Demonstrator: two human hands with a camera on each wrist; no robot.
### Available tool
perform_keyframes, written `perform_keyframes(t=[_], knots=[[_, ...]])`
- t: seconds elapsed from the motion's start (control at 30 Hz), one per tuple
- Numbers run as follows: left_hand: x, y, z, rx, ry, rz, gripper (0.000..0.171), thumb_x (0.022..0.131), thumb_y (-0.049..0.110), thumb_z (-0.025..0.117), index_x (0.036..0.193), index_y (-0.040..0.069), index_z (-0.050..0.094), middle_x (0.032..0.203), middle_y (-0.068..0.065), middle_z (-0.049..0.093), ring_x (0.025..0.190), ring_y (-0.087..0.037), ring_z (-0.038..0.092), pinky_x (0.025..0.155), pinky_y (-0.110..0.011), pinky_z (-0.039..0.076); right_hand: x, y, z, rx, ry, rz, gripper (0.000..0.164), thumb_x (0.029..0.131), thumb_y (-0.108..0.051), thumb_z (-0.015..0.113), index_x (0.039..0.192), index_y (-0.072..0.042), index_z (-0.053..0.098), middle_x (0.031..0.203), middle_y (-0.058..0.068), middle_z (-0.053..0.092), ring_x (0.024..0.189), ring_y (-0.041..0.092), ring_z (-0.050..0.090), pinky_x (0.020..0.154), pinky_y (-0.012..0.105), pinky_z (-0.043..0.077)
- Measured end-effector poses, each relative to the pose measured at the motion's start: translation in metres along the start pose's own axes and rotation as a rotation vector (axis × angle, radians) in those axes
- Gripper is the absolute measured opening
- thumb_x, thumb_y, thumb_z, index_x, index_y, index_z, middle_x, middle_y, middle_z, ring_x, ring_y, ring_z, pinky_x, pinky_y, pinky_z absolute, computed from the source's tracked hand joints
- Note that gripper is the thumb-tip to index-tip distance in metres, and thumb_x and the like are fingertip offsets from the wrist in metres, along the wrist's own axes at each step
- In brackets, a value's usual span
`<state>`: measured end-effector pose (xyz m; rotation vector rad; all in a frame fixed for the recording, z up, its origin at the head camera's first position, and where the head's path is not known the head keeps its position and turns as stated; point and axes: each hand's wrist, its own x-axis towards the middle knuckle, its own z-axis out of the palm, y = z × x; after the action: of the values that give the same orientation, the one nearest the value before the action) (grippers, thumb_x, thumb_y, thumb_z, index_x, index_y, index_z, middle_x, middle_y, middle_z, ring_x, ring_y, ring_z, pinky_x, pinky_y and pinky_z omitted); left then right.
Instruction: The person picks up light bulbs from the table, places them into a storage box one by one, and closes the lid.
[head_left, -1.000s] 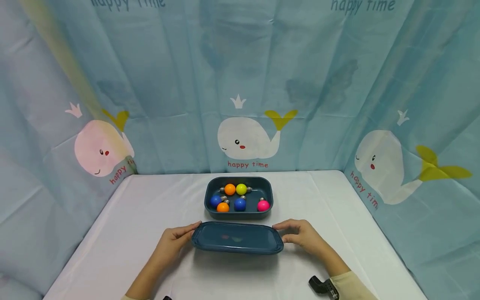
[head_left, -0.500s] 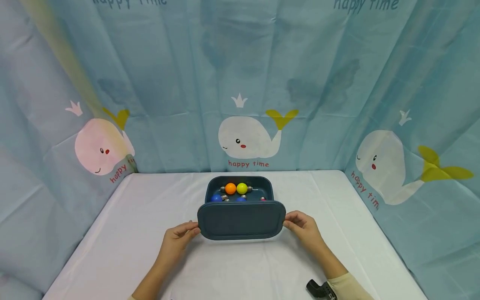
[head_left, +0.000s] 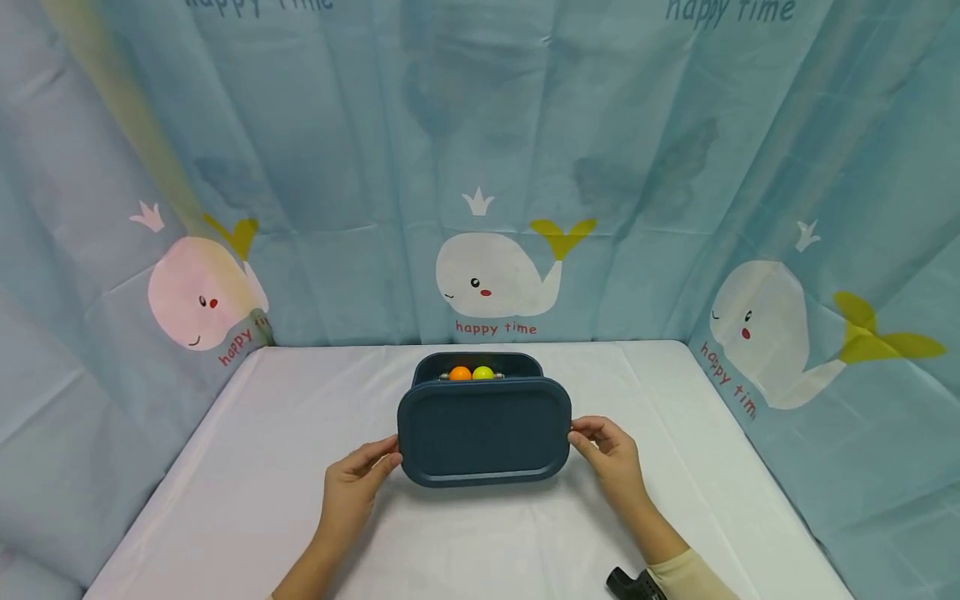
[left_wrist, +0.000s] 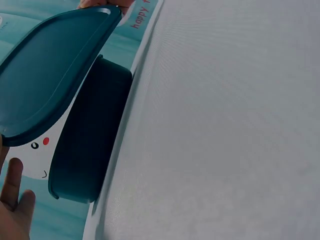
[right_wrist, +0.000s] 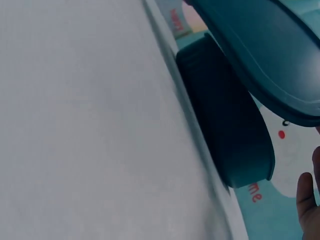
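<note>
— Fingers (head_left: pixel 386 452) of the left hand (head_left: pixel 352 492) were curled at the left short edge of the dark teal rectangular plastic lid (head_left: pixel 484 431), thumb near the corner; the right hand (head_left: pixel 611 457) pinched the right short edge the same way. So both hands gripped it, at centre frame in the head view

— And where was the lid against the dark teal rectangular plastic box (head_left: pixel 476 363)?

— Raised off the white cloth-covered table (head_left: pixel 225 467), tilted with its far edge up, just in front of the box and covering most of its opening. Only the round orange bulb (head_left: pixel 460 373) and the round yellow bulb (head_left: pixel 483 372) showed above its top edge. The left wrist view had the lid (left_wrist: pixel 50 75) hanging above the box wall (left_wrist: pixel 87 145), apart from it

— Which step did that look like?

— Carrying the lid over to close the box, I'd judge. Next would call for levelling it, lining up all four corners with the rim and pressing down evenly

— Any change from a second before?

— Then the lid lay nearly flat and low near the table, six bulbs visible; by this moment it had risen, tipped and moved toward the box
</note>
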<state>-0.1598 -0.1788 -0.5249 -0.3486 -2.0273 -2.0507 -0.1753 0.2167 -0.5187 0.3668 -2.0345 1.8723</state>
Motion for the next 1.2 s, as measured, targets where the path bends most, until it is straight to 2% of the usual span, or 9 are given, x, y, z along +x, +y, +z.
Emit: perform_keyframes(t=[0.13,0.27,0.43,0.6,0.73,0.87,1.03,1.2], knots=[[0.0,0.0,-0.001,0.019,0.029,0.053,0.03,0.093,-0.003,0.07,0.123,-0.007,0.07,0.119,-0.015,0.073,0.108,-0.015,0.072,0.093,-0.028,0.058,-0.001,-0.003,0.001,-0.028,-0.011,-0.081,0.021,0.09,0.006,0.073,0.111,0.002,0.072,0.101,0.007,0.075,0.092,0.011,0.067,0.083,0.019,0.056],[0.001,0.0,-0.004,0.069,0.018,0.08,0.032,0.094,-0.002,0.07,0.126,-0.005,0.07,0.122,-0.017,0.071,0.111,-0.014,0.071,0.094,-0.027,0.057,0.0,-0.003,-0.002,-0.06,-0.078,-0.166,0.03,0.089,0.01,0.073,0.118,0.001,0.073,0.104,0.014,0.076,0.094,0.015,0.067,0.087,0.02,0.055],[0.004,-0.002,-0.012,0.094,-0.082,0.095,0.04,0.095,-0.002,0.068,0.135,-0.002,0.065,0.132,-0.017,0.064,0.122,-0.011,0.064,0.099,-0.025,0.054,0.004,-0.002,-0.011,-0.103,-0.198,-0.236,0.045,0.083,0.017,0.074,0.127,0.006,0.068,0.106,0.019,0.073,0.095,0.025,0.065,0.084,0.025,0.055],[0.008,0.0,-0.021,0.109,-0.202,0.089,0.046,0.096,0.0,0.068,0.142,0.001,0.06,0.138,-0.015,0.06,0.131,-0.009,0.058,0.106,-0.024,0.05,0.01,0.001,-0.02,-0.156,-0.277,-0.294,0.056,0.076,0.021,0.077,0.13,0.012,0.063,0.105,0.02,0.071,0.096,0.032,0.062,0.081,0.034,0.055],[0.009,0.001,-0.025,0.121,-0.249,0.075,0.052,0.094,0.0,0.071,0.144,0.003,0.058,0.14,-0.014,0.06,0.13,-0.008,0.057,0.107,-0.022,0.048,0.013,0.004,-0.023,-0.162,-0.327,-0.317,0.063,0.075,0.021,0.078,0.134,0.014,0.058,0.108,0.022,0.07,0.099,0.032,0.063,0.082,0.036,0.055],[0.009,0.002,-0.026,0.121,-0.261,0.074,0.054,0.092,-0.001,0.072,0.144,0.002,0.058,0.141,-0.013,0.059,0.128,-0.007,0.057,0.106,-0.019,0.048,0.013,0.006,-0.024,-0.163,-0.35,-0.317,0.067,0.075,0.019,0.079,0.138,0.012,0.056,0.111,0.019,0.07,0.102,0.028,0.065,0.084,0.035,0.054],[0.01,0.002,-0.028,0.078,-0.278,0.071,0.055,0.092,-0.003,0.072,0.144,-0.001,0.056,0.142,-0.011,0.06,0.129,-0.009,0.058,0.108,-0.024,0.049,0.012,0.011,-0.025,-0.12,-0.363,-0.278,0.067,0.078,0.015,0.08,0.14,0.008,0.057,0.115,0.017,0.07,0.106,0.024,0.065,0.087,0.032,0.054],[0.011,0.001,-0.026,0.008,-0.296,0.06,0.056,0.091,-0.005,0.072,0.144,-0.003,0.054,0.146,-0.014,0.056,0.134,-0.014,0.055,0.109,-0.03,0.049,0.011,0.013,-0.026,-0.083,-0.363,-0.295,0.066,0.077,0.014,0.08,0.139,0.009,0.058,0.13,0.023,0.064,0.117,0.023,0.06,0.09,0.03,0.053]])
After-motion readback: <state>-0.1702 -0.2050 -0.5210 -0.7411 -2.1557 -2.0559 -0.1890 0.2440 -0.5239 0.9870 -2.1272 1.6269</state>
